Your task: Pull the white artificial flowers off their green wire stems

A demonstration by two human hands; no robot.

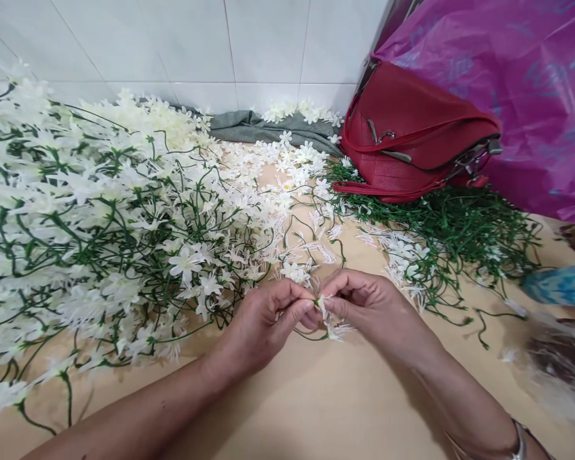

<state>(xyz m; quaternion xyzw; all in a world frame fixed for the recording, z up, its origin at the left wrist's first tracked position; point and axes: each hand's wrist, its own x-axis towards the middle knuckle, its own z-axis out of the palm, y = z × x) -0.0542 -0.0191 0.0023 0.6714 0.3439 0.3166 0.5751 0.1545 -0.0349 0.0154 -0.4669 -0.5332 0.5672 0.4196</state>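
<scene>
Close together over the table, my two hands pinch one small white artificial flower with a green stem. My left hand is closed, its thumb and forefinger at the flower's green base. My right hand is closed too, with thumb and forefinger on the white part. Part of the flower is hidden behind the fingers. Just beyond my hands lie a loose white blossom and several thin white stamens. A large heap of white flowers on green stems fills the left side.
Loose white blossoms spread along the tabletop towards the tiled wall. A red bag rests on green stems at right, before a purple plastic bag. A blue patterned object stands at the right edge.
</scene>
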